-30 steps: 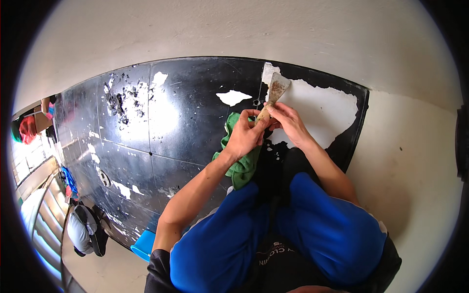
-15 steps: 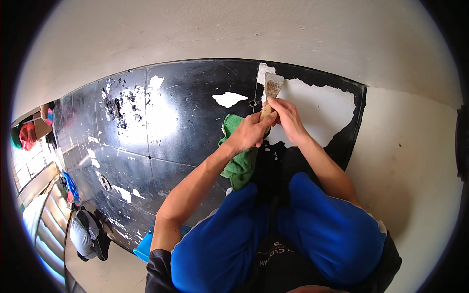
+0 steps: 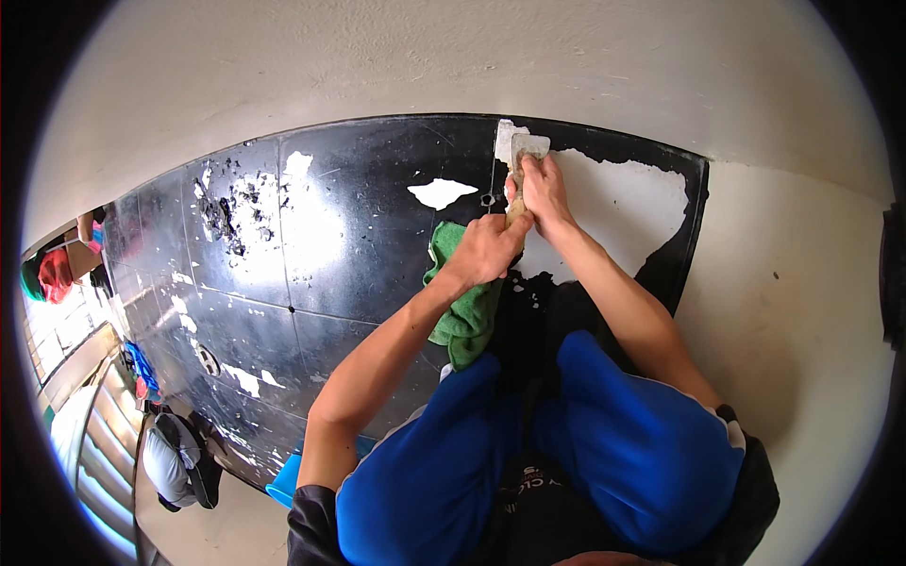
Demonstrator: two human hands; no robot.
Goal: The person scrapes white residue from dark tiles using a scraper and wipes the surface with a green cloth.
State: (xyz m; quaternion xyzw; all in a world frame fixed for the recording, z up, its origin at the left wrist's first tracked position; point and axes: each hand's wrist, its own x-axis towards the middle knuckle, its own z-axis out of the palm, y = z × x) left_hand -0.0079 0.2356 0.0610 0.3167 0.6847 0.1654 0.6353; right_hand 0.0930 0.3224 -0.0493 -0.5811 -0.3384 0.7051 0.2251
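Observation:
A putty knife (image 3: 530,143) with a wooden handle points away from me, its worn metal blade raised before the black surface. My left hand (image 3: 491,248) is wrapped round the handle's lower end. Farther up, my right hand (image 3: 545,191) closes on the knife, its fingers against the lower blade. The right fingers hide part of the blade and neck. Beneath my left wrist lies a crumpled green cloth (image 3: 462,321). Behind the right hand, a large white patch (image 3: 623,203) with ragged edges shows where the black layer is gone.
The black tiled surface (image 3: 368,189) has several more white patches and flaked spots at left. A pale wall (image 3: 453,57) borders its far side. At lower left are a blue container (image 3: 283,481), a grey-and-black bag (image 3: 175,462) and a railing (image 3: 90,453).
My right hand has slid up the putty knife from its neck to the lower blade, covering more of it. The left hand keeps its hold on the handle.

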